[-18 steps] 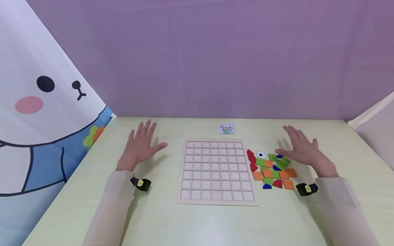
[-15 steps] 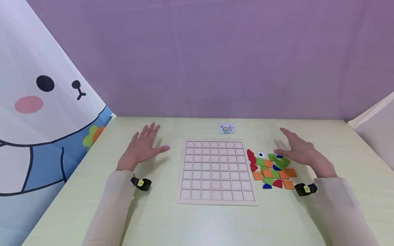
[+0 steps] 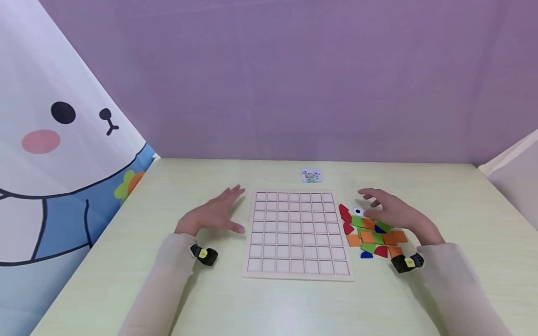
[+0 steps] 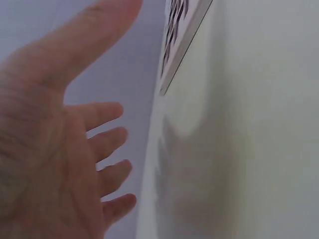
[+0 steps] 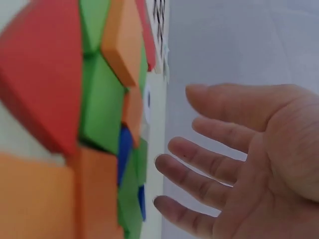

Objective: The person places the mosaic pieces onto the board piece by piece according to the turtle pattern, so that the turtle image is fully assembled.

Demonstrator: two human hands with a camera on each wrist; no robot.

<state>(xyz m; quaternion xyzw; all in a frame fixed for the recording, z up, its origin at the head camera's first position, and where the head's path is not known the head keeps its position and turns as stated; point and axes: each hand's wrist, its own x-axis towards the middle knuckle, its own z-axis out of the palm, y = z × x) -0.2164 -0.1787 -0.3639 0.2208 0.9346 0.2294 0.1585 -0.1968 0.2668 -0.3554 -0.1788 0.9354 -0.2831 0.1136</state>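
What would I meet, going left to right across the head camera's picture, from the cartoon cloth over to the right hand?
Cartoon cloth, left hand, grid board, red pieces, round eye piece, right hand.

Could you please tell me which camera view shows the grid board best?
The head view, where the grid board shows whole and uncovered. The left wrist view shows only one corner, steeply angled and cut off; the right wrist view, just a sliver beyond the colored pieces.
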